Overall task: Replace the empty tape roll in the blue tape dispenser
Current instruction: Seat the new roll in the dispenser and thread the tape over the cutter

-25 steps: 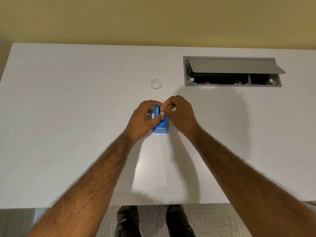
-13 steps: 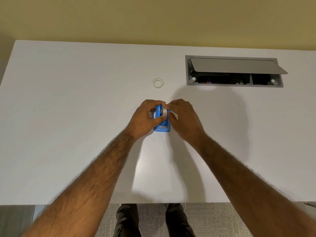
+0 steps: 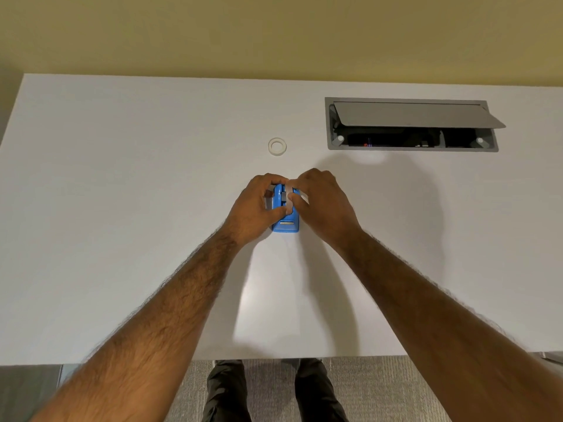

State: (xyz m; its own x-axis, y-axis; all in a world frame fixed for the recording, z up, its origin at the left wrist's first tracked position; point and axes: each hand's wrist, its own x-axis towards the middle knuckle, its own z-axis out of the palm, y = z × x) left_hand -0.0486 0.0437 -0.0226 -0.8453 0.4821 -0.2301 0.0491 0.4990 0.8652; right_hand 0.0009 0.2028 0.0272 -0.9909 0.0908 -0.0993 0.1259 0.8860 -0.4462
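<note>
White desk (image 3: pixel 122 239), mid-surface, bare room all round — left hand (image 3: pixel 256 208) clamps the dispenser (image 3: pixel 285 225), right hand (image 3: pixel 323 202) pinches tape (image 3: pixel 288 193) over it; empty ring (image 3: pixel 277 146) lies beyond the fingertips.

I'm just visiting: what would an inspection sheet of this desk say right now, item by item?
Surface: white table, mostly bare.
Job's things: blue tape dispenser stands near the middle; a tape roll is at its top, not clearly seated. A small white ring lies apart, farther back.
Clutter: nothing seen.
Hands: left hand grips the dispenser's side; right hand pinches the roll with its fingers.
Cables: dark items in the open desk hatch, too small to tell.
Surroundings: yellow wall, grey carpet.
</note>
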